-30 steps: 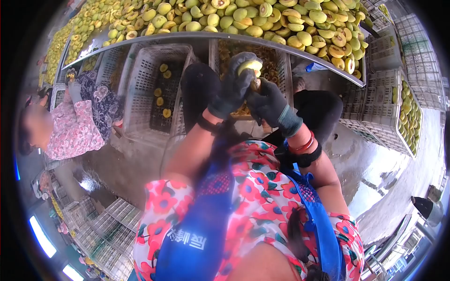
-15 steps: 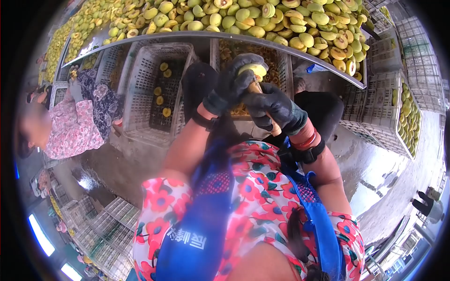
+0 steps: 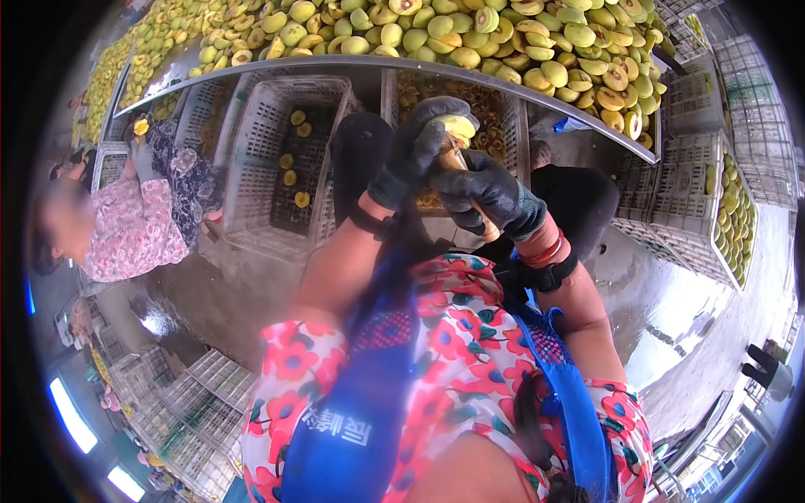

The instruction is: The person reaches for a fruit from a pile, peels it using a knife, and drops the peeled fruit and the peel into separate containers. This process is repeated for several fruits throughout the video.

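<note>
A yellow-green piece of fruit [image 3: 458, 126] is gripped in my left hand [image 3: 417, 147], which wears a dark glove. My right hand [image 3: 495, 194], also gloved, is closed around a light wooden-handled tool [image 3: 454, 159]. The upper end of the tool meets the fruit; its working tip is hidden. Both hands are close together above a crate of cut fruit pieces [image 3: 495, 113], between my knees.
A metal table [image 3: 386, 64] piled with halved green fruit [image 3: 461, 38] crosses the top. At left, a crate [image 3: 239, 168] holds several yellow pieces, and a person in a pink floral top [image 3: 138, 226] sits beyond. Stacked crates [image 3: 671, 201] stand right.
The whole view has shifted slightly. My hands stay together, with the fruit tilted a little differently. The person at left now holds up a yellow piece.
</note>
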The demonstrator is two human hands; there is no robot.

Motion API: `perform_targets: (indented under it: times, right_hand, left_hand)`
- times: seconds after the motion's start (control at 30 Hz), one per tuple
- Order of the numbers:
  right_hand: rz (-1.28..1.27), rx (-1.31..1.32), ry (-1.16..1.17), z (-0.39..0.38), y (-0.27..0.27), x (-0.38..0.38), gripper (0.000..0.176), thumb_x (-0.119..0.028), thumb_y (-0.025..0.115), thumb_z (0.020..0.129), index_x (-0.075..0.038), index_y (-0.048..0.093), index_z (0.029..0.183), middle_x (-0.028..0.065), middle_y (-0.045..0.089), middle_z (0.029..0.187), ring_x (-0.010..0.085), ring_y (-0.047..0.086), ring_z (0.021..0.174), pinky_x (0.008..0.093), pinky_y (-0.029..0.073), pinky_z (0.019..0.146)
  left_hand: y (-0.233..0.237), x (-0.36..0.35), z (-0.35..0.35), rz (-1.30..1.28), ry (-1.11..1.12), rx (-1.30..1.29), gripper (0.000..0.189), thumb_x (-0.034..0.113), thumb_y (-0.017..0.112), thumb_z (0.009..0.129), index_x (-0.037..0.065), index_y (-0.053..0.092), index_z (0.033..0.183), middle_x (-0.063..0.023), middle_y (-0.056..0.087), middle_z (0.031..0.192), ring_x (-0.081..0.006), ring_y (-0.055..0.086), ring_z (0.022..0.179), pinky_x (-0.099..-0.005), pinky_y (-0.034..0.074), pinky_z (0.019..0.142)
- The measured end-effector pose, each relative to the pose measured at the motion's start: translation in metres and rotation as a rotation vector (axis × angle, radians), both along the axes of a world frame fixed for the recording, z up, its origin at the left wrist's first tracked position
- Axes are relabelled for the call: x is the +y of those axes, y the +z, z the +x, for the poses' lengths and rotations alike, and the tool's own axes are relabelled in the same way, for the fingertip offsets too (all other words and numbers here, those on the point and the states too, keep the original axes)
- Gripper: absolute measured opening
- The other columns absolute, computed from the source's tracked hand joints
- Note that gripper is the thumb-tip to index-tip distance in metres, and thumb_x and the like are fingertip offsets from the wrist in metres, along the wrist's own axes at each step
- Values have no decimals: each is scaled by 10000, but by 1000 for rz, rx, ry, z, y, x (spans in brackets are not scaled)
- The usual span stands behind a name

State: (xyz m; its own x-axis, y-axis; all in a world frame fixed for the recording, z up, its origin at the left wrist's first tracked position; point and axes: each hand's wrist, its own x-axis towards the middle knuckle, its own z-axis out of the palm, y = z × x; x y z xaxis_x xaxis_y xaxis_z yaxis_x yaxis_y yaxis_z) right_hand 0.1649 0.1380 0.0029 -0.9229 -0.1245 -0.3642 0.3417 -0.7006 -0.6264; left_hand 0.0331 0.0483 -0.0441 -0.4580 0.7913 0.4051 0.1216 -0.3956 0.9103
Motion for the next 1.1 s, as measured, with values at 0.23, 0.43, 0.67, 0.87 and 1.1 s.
perform_targets:
  times: [0.23,0.43,0.67,0.87,1.1]
  right_hand:
    - [199,15,53,-11,-5,6,119,-134,549,860,-34,513,806,9,476,634,66,455,487,200,344,410]
    - [395,93,88,-20,-9,2,122,-147,572,849,-33,540,821,2,504,633,73,476,499,210,384,434]
    - [615,39,-148,-30,-75,6,135,-166,558,878,-36,522,880,23,504,586,100,480,442,235,386,400]
    - [569,-31,-158,-28,-73,1,146,-164,558,883,-30,511,850,22,500,589,101,468,432,248,374,395]
    - [629,-118,-190,-14,-60,7,143,-154,578,874,-27,513,856,21,502,589,96,465,424,247,363,388]
  left_hand:
    - [6,1,9,10,122,-281,415,326,488,913,6,469,1177,-140,577,1059,-204,591,917,-329,499,778]
    - [5,-28,-34,-211,515,-132,459,385,334,971,-11,515,1116,-106,602,990,-177,581,888,-311,476,817]
    - [-11,-102,-144,-649,1424,1172,399,320,594,853,35,552,1130,-182,581,1093,-293,579,944,-380,462,802]
    - [-9,-77,-79,-686,756,1096,216,319,658,755,112,660,819,-75,601,987,-297,549,935,-435,426,803]
    - [-22,-47,-63,-907,655,1336,164,263,613,775,99,604,771,-88,567,919,-318,523,895,-459,419,760]
